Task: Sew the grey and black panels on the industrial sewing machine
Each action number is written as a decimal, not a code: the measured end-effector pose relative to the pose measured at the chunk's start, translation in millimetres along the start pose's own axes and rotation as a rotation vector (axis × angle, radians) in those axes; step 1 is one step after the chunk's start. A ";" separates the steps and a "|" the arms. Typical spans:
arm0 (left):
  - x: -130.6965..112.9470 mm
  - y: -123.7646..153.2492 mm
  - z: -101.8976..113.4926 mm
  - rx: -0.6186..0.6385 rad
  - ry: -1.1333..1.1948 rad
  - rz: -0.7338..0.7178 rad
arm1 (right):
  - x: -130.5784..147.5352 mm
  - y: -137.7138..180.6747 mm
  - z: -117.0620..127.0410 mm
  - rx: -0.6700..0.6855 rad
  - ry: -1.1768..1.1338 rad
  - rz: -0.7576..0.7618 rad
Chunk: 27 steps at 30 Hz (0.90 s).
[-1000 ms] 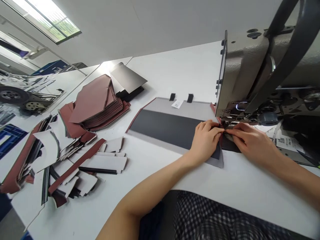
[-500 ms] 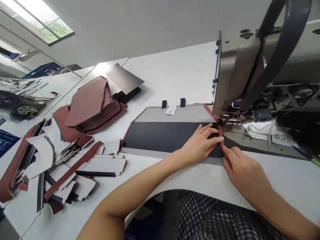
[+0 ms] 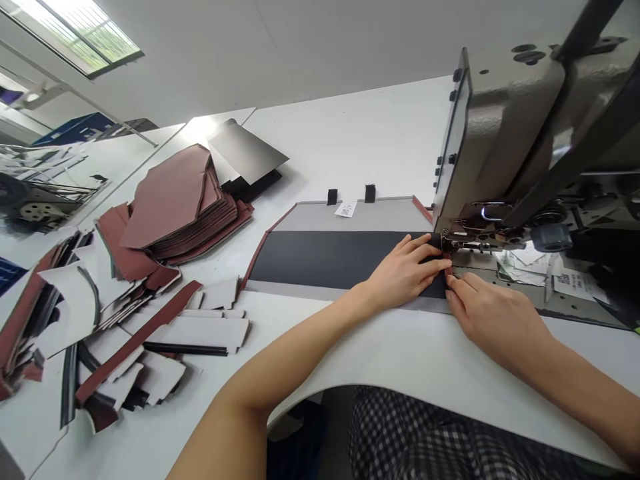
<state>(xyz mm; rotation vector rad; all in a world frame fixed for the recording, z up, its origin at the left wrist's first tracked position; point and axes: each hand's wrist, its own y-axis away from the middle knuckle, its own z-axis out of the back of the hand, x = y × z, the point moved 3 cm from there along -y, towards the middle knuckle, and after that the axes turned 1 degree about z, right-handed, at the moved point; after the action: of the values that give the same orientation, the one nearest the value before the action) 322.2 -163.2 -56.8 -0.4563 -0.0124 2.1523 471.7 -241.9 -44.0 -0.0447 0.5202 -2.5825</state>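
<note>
**Two hands hold a panel's corner at the sewing machine**

A long white table (image 3: 350, 133) carries all the work, and a big grey sewing machine (image 3: 505, 127) stands at its right side. On the left part of the table lie a stack of reddish-brown cut pieces (image 3: 170, 200), a loose pile of white-backed pieces (image 3: 135, 340) and some black sheets (image 3: 245, 152). These are well apart from the hands, so they do not disturb the work.

The panel (image 3: 325, 257), dark in the middle with grey borders, lies flat in front of the person, and its right end reaches the machine's metal foot (image 3: 450, 243). A thin red strip (image 3: 449, 270) runs along that end. Two small black tabs (image 3: 332, 196) and a paper label (image 3: 346, 209) sit at the far edge.

The left hand (image 3: 405, 273) lies on the panel with fingers close together, probably to keep it flat, but I cannot tell if it grips. The right hand (image 3: 493, 313) is narrow, and its fingertips (image 3: 453, 283) pinch the strip just under the foot, seemingly to keep it in line. The machine head hides the needle.
</note>
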 end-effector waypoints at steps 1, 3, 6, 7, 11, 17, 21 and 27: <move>2.6 -1.0 4.0 0.003 0.005 -0.008 | -4.4 -0.7 -1.0 0.013 -0.042 -0.027; 13.9 6.9 19.4 -0.023 0.000 0.016 | -16.1 1.3 -3.0 0.064 -0.185 -0.082; 54.7 52.0 56.8 -0.250 -0.075 0.327 | -38.7 10.9 -5.7 0.101 -0.419 -0.163; 72.6 75.3 68.8 -0.351 -0.119 0.507 | -45.9 14.7 -6.5 0.082 -0.453 -0.173; 124.6 155.8 81.1 -0.289 -0.221 1.006 | -60.0 25.8 -14.3 0.012 -0.461 -0.130; 97.2 127.6 52.6 -0.154 -0.125 0.810 | -50.4 25.7 -24.2 -0.015 -0.461 -0.166; 35.9 70.6 27.7 -0.151 0.108 0.239 | -43.6 22.0 -21.5 -0.032 -0.439 -0.167; -7.1 41.6 5.1 -0.032 0.157 -0.131 | -37.1 15.5 -13.6 -0.101 -0.445 -0.117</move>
<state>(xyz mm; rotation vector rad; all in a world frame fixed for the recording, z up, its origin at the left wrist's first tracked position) 291.4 -192.5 -57.2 -0.6250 0.0104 1.9852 509.6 -231.6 -60.0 -0.6846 0.4873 -2.5414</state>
